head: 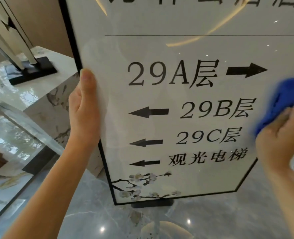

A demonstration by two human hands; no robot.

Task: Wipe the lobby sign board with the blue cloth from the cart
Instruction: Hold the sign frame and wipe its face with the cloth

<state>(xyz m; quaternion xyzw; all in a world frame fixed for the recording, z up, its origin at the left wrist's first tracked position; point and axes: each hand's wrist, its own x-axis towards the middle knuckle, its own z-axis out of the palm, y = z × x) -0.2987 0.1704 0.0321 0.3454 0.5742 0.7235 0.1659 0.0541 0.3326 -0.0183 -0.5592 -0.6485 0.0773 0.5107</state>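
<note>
The lobby sign board (185, 54) fills most of the view: a glossy white panel in a thin black frame, with floor numbers, arrows and a flower branch printed on it. My left hand (84, 111) grips its left edge, thumb lying on the front face. My right hand (280, 133) presses a bunched blue cloth (279, 100) against the board's right side, level with the "29B" line. Motion blurs the cloth's edges.
The board stands on a small black base (153, 203) on a shiny grey marble floor (94, 216). A marble-patterned plinth (44, 107) stands to the left, carrying a white sculpture on a black plate (30, 69). A glass rail runs along the lower left.
</note>
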